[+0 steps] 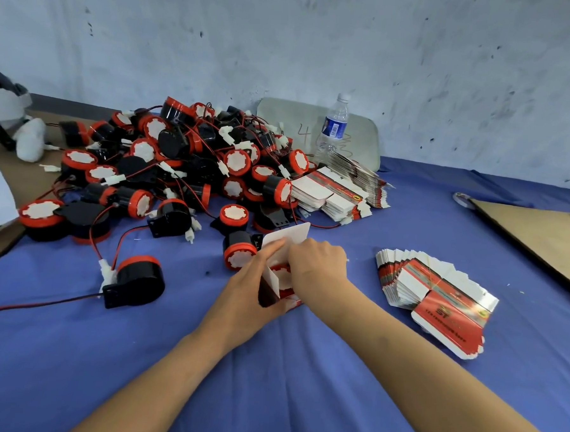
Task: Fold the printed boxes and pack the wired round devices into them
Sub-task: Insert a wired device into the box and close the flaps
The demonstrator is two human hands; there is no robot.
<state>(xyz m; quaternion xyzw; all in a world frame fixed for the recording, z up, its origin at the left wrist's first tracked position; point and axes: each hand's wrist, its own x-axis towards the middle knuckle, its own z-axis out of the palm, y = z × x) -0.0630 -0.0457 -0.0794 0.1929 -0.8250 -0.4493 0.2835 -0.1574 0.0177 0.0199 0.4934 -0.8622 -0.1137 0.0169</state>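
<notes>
My left hand (253,290) grips an opened red and white printed box (275,283) at the table's middle, its white lid flap standing up. A round device with a red rim and white face (282,276) sits partly inside the box. My right hand (317,263) holds the box's far side, fingers curled at the opening. A big pile of black and red wired round devices (180,164) lies behind to the left. A fanned stack of flat boxes (434,293) lies to the right.
More flat box stacks (337,192) lie behind the pile, beside a water bottle (332,129). Loose devices (135,280) with red and black wires lie at the left. A brown board (540,239) lies at the right edge. A blue cloth (301,382) covers the table.
</notes>
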